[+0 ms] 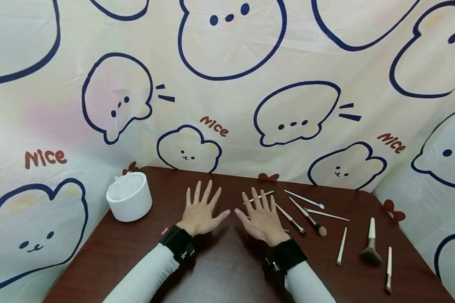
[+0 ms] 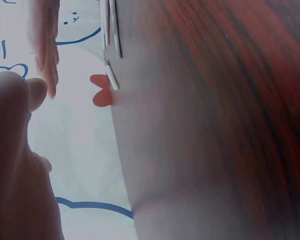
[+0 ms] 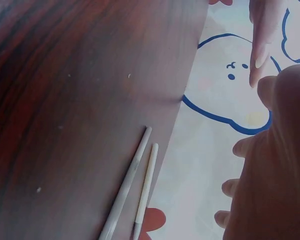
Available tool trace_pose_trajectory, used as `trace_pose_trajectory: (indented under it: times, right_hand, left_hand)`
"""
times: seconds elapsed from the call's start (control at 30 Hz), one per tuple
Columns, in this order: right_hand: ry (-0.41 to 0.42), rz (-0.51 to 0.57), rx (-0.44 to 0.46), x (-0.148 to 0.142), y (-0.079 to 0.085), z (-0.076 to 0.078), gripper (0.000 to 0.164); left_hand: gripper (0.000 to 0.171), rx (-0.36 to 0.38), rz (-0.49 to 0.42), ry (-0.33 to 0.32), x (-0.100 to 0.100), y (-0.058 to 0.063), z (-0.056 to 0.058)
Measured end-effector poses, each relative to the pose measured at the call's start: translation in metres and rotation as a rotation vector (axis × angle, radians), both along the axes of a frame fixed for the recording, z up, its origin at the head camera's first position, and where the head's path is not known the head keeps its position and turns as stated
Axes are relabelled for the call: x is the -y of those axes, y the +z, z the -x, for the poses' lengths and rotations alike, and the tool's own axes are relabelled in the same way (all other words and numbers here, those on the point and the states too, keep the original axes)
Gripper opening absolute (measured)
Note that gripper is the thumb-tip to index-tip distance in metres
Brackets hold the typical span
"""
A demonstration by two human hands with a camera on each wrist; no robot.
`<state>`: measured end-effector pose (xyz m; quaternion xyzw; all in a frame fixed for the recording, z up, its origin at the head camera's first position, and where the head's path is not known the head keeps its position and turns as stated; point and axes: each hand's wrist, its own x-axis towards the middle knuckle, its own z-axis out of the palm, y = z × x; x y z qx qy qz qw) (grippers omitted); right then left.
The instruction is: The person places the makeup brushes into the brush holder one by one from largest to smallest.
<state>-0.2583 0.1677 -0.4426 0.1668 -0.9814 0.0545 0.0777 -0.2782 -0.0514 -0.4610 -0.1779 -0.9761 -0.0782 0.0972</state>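
Both hands lie flat, palms down, on a dark brown wooden table (image 1: 220, 269), fingers spread and holding nothing. My left hand (image 1: 202, 208) rests near the table's middle. My right hand (image 1: 260, 215) lies just right of it, its fingers (image 1: 258, 196) over or against a white-handled makeup brush (image 1: 258, 197). Several more white-handled brushes (image 1: 308, 216) are scattered right of that hand. In the right wrist view two white brush handles (image 3: 135, 192) lie near the table's far edge.
A white round cup (image 1: 129, 196) stands at the table's back left. A large fluffy brush (image 1: 371, 246) and slim brushes (image 1: 389, 269) lie toward the right edge. A cartoon-printed cloth (image 1: 227, 84) hangs behind and around the table.
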Motion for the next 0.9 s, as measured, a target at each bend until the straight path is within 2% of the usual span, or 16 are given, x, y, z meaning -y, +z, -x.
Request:
trace_pose_trajectory:
  times: [0.17,0.3,0.43,0.6,0.73,0.9]
  right_hand:
    - [0.016,0.001,-0.018,-0.002,0.006,-0.001,0.07]
    - [0.06,-0.01,-0.107,-0.016,0.024,-0.005,0.069]
    - [0.105,-0.035,-0.255,-0.051,0.049,-0.017,0.061]
    - [0.082,-0.069,-0.377,-0.112,0.069,-0.039,0.041]
    - [0.039,-0.143,-0.359,-0.16,0.071,-0.05,0.035]
    - [-0.038,-0.232,-0.23,-0.213,0.069,-0.056,0.038]
  left_hand:
    - [0.08,-0.005,-0.029,-0.012,0.002,0.01,-0.003]
    - [0.076,-0.022,-0.08,-0.038,0.012,0.027,-0.01]
    - [0.073,-0.096,-0.089,-0.075,0.031,0.041,-0.017]
    - [0.066,-0.19,-0.078,-0.115,0.059,0.056,-0.029]
    - [0.062,-0.229,-0.112,-0.089,0.087,0.065,-0.04]
    - [0.058,-0.236,-0.213,-0.025,0.13,0.07,-0.048]
